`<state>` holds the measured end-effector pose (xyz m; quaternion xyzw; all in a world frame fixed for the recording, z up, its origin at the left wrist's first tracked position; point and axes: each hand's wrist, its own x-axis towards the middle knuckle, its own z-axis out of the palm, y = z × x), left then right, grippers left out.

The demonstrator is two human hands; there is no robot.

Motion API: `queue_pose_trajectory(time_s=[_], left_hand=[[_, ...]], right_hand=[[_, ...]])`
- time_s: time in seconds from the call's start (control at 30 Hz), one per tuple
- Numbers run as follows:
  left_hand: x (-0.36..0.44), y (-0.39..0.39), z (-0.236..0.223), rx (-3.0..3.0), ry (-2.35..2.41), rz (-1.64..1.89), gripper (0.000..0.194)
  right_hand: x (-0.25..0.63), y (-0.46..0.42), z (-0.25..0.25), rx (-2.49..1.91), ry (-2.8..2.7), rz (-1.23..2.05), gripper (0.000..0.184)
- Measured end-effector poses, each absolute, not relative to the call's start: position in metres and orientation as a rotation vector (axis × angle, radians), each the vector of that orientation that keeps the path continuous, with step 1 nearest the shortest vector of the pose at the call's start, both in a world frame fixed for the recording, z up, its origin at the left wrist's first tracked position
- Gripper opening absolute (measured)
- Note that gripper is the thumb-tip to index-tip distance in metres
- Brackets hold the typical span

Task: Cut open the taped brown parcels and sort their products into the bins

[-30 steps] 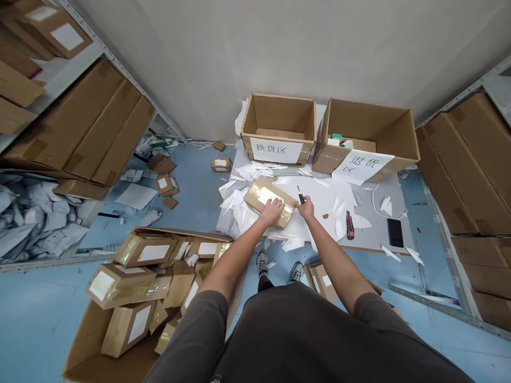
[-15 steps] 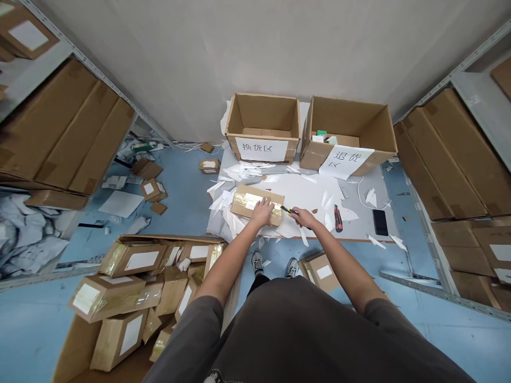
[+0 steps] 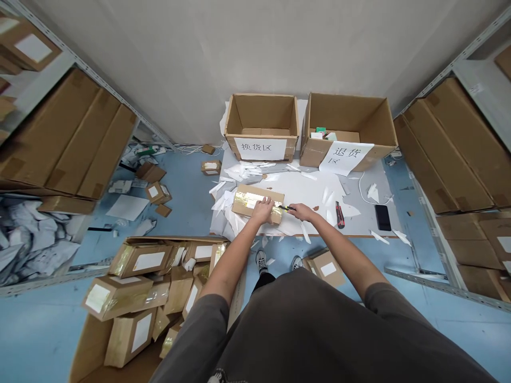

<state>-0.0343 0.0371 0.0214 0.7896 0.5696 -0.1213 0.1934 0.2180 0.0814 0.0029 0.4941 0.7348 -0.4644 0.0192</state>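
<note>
A small taped cardboard parcel (image 3: 251, 199) lies on the white table (image 3: 359, 223). My left hand (image 3: 262, 210) rests flat on the parcel's near right part, pressing it down. My right hand (image 3: 302, 211) is closed round a yellow and black utility knife (image 3: 286, 208), whose tip touches the parcel's right end. Torn white paper scraps (image 3: 231, 205) lie around the parcel.
Two open labelled cartons (image 3: 261, 127) (image 3: 347, 133) stand at the table's back. A red cutter (image 3: 339, 215), a black phone (image 3: 382, 217) and a cable lie to the right. A big box of taped parcels (image 3: 139, 287) sits on the floor at left. Shelves of cartons flank both sides.
My right hand swung the knife from pointing up and away to lying level, tip against the parcel's right end. The left hand stayed on the parcel. The camera shifted slightly.
</note>
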Motion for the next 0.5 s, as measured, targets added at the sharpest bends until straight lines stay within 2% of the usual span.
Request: queue_pose_trajectory(time_s=[0.23,0.5], left_hand=[[-0.033,0.035,0.026,2.230,1.575,-0.383,0.097],[-0.032,0.036,0.025,2.221,1.579,-0.371,0.096]], right_hand=[[0.219,0.062,0.005,1.583,2.182,-1.688,0.026],[0.217,0.038,-0.014,1.662,1.920,-2.093,0.042]])
